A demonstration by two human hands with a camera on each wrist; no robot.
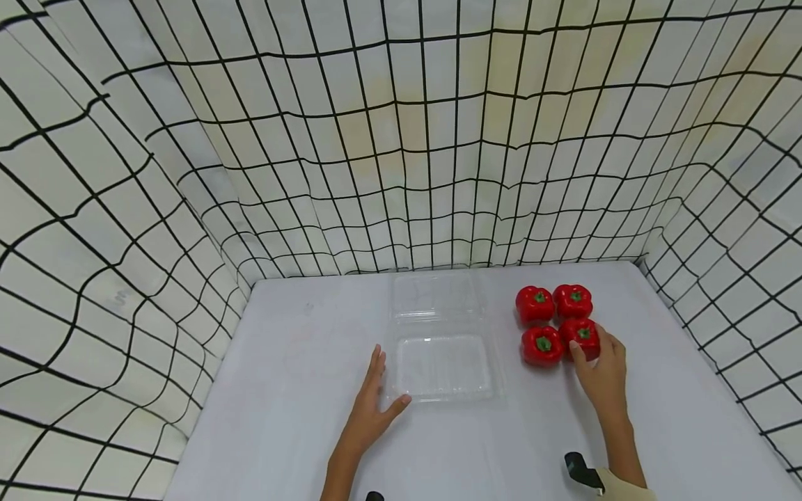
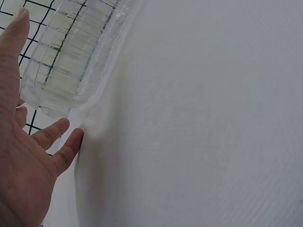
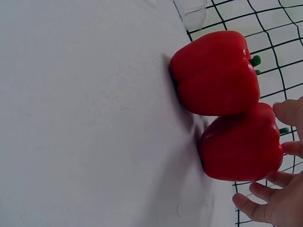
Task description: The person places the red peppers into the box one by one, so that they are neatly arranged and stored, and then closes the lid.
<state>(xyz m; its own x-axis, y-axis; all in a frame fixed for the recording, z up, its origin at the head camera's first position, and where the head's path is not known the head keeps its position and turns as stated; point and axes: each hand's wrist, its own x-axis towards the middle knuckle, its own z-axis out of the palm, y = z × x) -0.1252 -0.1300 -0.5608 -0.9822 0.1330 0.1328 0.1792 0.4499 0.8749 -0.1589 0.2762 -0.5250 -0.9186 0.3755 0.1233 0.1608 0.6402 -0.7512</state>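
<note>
Because it is so clear, the box [image 1: 446, 369] is hard to make out against the white worktop [image 1: 288, 390]: it lies open at the middle, its lid [image 1: 435, 296] spread flat on the far side, with the outer edges blurring into the surface. The lid's contents, like the base's, are just faint reflections and ridges. To the right of the box stand four red peppers in two rows: far left pepper [image 1: 535, 305], far right pepper [image 1: 573, 301], near left pepper [image 1: 541, 346] and near right pepper [image 1: 579, 335], all upright with green stems showing.

The right hand [image 1: 604, 376] is at the near right pepper, covering part of its right side, thumb on one side and fingers on the other. In the right wrist view the fingers look spread, and the hand is cut off at the frame's edge; whether it grips firmly, I cannot tell. The far pair is mostly hidden there.

The left hand [image 1: 368, 417] is wide, holding nothing, just beside the box's near left corner; contact cannot be made out. The left wrist view crops both hand and box. Below, a sleeve [image 1: 620, 487] and two dark pieces [image 1: 583, 471] are cut off. A black grid [image 1: 491, 31] stands behind.
</note>
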